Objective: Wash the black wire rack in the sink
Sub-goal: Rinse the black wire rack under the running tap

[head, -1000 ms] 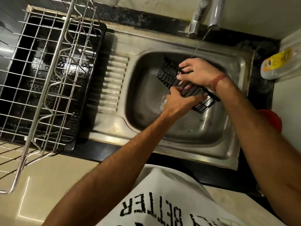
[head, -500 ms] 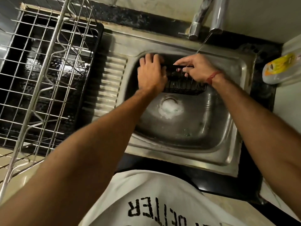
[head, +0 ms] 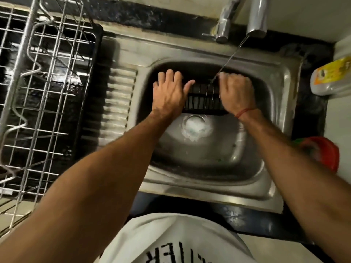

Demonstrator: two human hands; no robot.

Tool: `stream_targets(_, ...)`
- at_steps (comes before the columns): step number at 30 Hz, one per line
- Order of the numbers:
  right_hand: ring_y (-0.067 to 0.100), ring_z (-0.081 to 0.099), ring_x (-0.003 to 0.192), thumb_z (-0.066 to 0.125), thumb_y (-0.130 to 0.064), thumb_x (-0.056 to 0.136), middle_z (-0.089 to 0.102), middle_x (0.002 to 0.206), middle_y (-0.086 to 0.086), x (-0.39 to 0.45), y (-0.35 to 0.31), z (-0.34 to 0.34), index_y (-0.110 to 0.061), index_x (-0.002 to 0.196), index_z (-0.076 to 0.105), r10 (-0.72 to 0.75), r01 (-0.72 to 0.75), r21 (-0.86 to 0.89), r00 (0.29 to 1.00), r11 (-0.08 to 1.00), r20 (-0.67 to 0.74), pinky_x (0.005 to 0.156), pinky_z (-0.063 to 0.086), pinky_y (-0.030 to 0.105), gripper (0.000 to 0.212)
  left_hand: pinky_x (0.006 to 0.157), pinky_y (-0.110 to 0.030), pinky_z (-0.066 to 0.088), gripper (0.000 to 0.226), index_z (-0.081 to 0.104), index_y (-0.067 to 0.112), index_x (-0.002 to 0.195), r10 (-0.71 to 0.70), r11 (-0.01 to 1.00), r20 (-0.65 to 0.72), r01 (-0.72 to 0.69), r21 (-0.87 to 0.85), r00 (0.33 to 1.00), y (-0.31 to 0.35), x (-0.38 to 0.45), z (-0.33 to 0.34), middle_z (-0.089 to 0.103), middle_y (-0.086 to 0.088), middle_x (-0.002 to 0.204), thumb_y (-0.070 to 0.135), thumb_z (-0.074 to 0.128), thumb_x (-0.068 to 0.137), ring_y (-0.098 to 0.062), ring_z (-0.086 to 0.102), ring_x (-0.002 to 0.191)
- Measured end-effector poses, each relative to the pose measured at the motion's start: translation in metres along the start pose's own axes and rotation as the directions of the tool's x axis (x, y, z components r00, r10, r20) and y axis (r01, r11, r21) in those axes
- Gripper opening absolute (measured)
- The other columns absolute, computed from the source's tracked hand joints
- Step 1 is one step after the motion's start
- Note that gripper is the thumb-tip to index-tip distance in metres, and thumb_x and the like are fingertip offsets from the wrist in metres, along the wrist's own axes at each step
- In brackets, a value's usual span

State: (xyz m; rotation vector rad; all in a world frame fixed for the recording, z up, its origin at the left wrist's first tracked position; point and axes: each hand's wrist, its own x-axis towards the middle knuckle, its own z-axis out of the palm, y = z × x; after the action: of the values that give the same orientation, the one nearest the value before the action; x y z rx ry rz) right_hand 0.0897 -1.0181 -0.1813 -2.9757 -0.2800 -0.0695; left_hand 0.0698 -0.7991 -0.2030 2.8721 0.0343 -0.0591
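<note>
The single head-worn view looked steeply down from close above the sink (head: 275, 188), facing the wall-side faucet (head: 257, 18); with no second view, nothing was shared.

Black wire rack (head: 204, 97), steel-grey sink (head: 275, 190), red lid (head: 328, 154)
</note>
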Motion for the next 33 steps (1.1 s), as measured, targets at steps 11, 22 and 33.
stream_targets(11, 0.021, 0.042, 0.056, 0.042, -0.039, 0.108, 0.052, 0.055, -0.001, 0.016, -0.051, 0.009, -0.015, 0.065, 0.064, 0.147, -0.124, 0.259, 0.987, 0.958, -0.071, 0.071, 0.032, 0.033, 0.053, 0.095, -0.045, 0.051, 0.056, 0.069, 0.018, 0.129, 0.112, 0.973, 0.103, -0.088, -0.215, 0.988, -0.009, 0.010, -0.029, 0.065, -0.007, 0.122, 0.065, 0.045, 0.110, -0.026, 0.054, 0.114)
stream_targets(22, 0.002, 0.047, 0.055, 0.049, -0.028, 0.107, 0.053, 0.058, -0.006, 0.029, -0.051, -0.028, -0.020, 0.061, 0.055, 0.311, -0.255, 0.718, 0.949, 0.647, 0.057, 0.057, 0.040, 0.030, 0.047, 0.061, -0.040, 0.059, 0.059, 0.067, 0.025, 0.072, -0.125, 0.837, -0.091, 0.055, -0.545, 0.988, 0.054, 0.024, -0.066, 0.068, 0.006, 0.063, 0.057, 0.038, 0.112, -0.012, 0.063, 0.057)
stream_targets(33, 0.007, 0.047, 0.066, 0.065, -0.024, 0.080, 0.051, 0.066, -0.007, 0.033, -0.023, -0.038, -0.025, 0.057, 0.059, 0.500, -0.189, 0.982, 0.852, 0.014, 0.157, 0.066, 0.041, 0.029, 0.024, 0.064, -0.038, 0.058, 0.052, 0.060, 0.029, 0.081, 0.234, 0.945, -0.162, -0.263, -0.194, 0.959, 0.089, 0.036, -0.075, 0.065, 0.006, 0.072, 0.053, 0.028, 0.114, -0.019, 0.064, 0.060)
